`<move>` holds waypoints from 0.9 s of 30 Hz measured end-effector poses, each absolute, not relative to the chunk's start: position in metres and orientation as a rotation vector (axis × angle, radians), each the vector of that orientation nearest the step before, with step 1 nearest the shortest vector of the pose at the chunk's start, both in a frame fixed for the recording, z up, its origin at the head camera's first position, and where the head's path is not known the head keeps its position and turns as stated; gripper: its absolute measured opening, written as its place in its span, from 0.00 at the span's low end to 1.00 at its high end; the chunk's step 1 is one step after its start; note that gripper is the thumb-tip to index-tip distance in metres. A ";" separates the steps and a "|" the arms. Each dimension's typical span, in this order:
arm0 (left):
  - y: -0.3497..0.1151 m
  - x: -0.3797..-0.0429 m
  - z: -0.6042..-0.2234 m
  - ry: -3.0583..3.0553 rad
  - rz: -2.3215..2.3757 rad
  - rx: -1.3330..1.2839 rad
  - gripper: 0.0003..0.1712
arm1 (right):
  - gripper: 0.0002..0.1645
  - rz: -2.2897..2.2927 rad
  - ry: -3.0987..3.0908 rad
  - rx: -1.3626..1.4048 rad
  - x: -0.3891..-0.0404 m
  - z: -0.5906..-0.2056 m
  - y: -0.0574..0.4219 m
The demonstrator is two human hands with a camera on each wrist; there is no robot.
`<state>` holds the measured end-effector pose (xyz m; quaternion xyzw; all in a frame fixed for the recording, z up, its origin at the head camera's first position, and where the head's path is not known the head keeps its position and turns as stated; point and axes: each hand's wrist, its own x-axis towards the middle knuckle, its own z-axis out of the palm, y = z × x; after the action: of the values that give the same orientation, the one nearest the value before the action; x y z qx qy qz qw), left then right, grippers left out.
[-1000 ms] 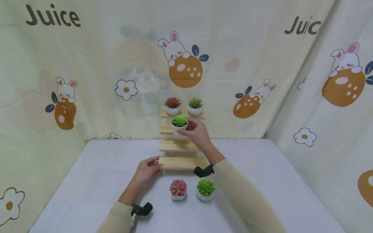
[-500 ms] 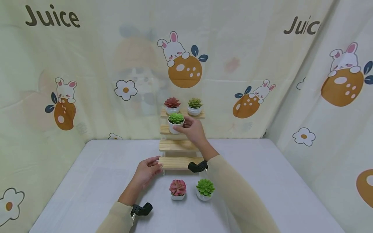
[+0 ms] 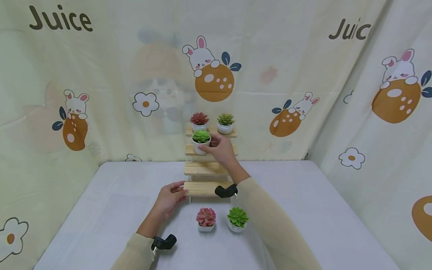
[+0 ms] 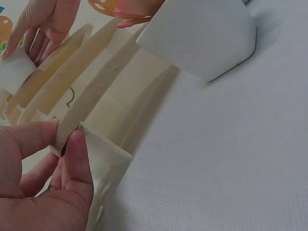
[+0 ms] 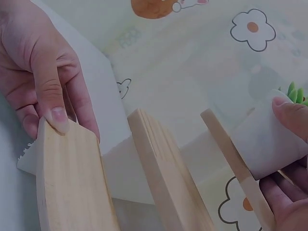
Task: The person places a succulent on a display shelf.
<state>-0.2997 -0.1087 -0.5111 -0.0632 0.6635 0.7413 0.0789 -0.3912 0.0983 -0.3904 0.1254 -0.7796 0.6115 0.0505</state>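
A tiered wooden shelf [image 3: 207,189] stands at the middle of the table. My right hand [image 3: 222,150] grips a potted green succulent [image 3: 201,141] by its white pot, at the left part of the second tier from the top. In the right wrist view the pot [image 5: 267,139] sits right at that tier's board [image 5: 236,159]. My left hand [image 3: 170,198] pinches the left end of the lowest board, thumb on top; the left wrist view shows thumb and fingers [image 4: 79,159] on either side of the board end.
On the top tier stand a dark red succulent [image 3: 200,120] and a yellow-green one [image 3: 225,122]. In front of the shelf, a pink succulent [image 3: 206,219] and a bright green one [image 3: 237,218] rest on the white tablecloth [image 3: 303,225]. A printed curtain [image 3: 256,45] hangs behind.
My right hand has carried the green succulent leftward, slowing over the second tier, and it now overlaps the red one's pot. My left hand keeps its hold on the lowest board.
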 end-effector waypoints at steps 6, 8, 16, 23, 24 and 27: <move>-0.108 -0.300 -0.511 1.985 2.220 -0.191 0.25 | 0.35 1.860 -2.373 0.381 -0.390 -0.390 0.097; -0.108 -0.300 -0.511 1.984 2.221 -0.193 0.25 | 0.36 1.856 -2.377 0.377 -0.391 -0.390 0.097; -0.109 -0.298 -0.510 1.991 2.223 -0.177 0.25 | 0.34 1.804 -2.399 0.371 -0.391 -0.392 0.096; -0.108 -0.299 -0.512 2.005 2.211 -0.176 0.25 | 0.34 1.853 -2.377 0.391 -0.387 -0.394 0.102; -0.108 -0.299 -0.512 2.004 2.213 -0.176 0.25 | 0.34 1.862 -2.370 0.390 -0.386 -0.394 0.103; -0.108 -0.300 -0.512 1.999 2.220 -0.176 0.25 | 0.36 1.892 -2.336 0.384 -0.381 -0.395 0.108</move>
<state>-0.2999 -0.1075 -0.5124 -0.0588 0.6661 0.7398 0.0743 -0.3806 0.1077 -0.3946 0.1264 -0.7697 0.6233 0.0555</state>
